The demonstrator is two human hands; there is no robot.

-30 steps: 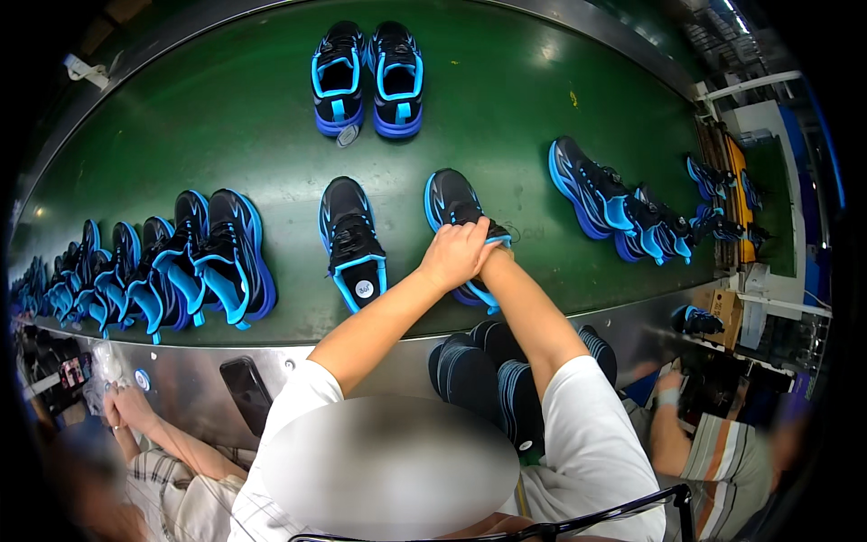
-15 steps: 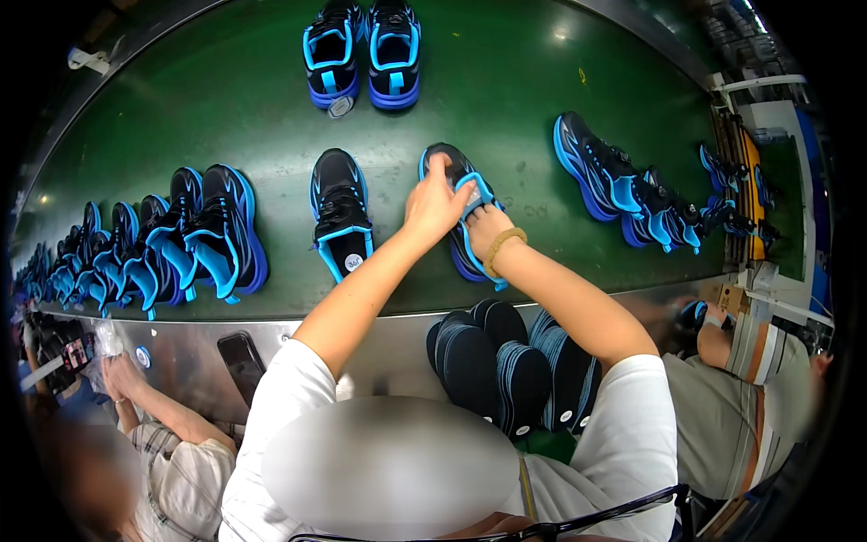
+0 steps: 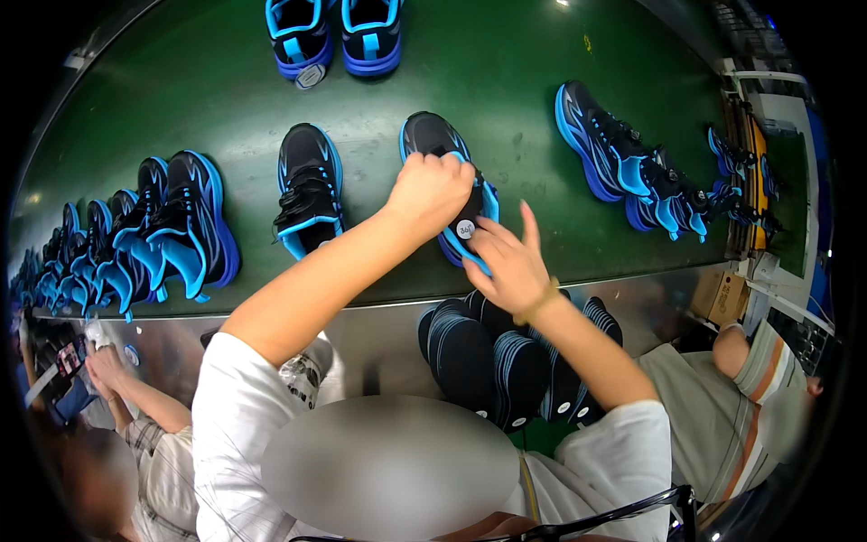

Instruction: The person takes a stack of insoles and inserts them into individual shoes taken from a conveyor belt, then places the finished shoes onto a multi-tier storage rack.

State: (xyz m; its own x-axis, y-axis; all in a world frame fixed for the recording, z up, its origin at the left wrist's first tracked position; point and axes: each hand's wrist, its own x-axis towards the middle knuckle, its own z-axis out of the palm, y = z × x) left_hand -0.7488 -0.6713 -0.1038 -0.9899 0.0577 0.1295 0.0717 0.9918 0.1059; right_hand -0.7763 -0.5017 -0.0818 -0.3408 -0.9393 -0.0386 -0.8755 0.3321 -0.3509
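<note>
The left hand (image 3: 432, 190) clamps the top of a black-and-blue mesh sneaker (image 3: 449, 185) standing mid-way along the green belt table (image 3: 506, 72), steadying it. The right hand (image 3: 508, 262), fingers loose, works an insole into its near heel opening. A matching sneaker (image 3: 309, 188) waits just left.

Black sneaker (image 3: 442, 172) with bright blue trim, green belt (image 3: 488, 81), striped black insoles (image 3: 506, 361)

A shoe factory line: a long green conveyor belt (image 3: 506, 81) carries matching black-and-blue sneakers, a pair (image 3: 334, 36) at 12 o'clock, rows (image 3: 135, 244) at 9 and more (image 3: 632, 172) at 2. Stacked insoles (image 3: 506, 361) wait below, and seated workers (image 3: 750, 425) flank the belt.
</note>
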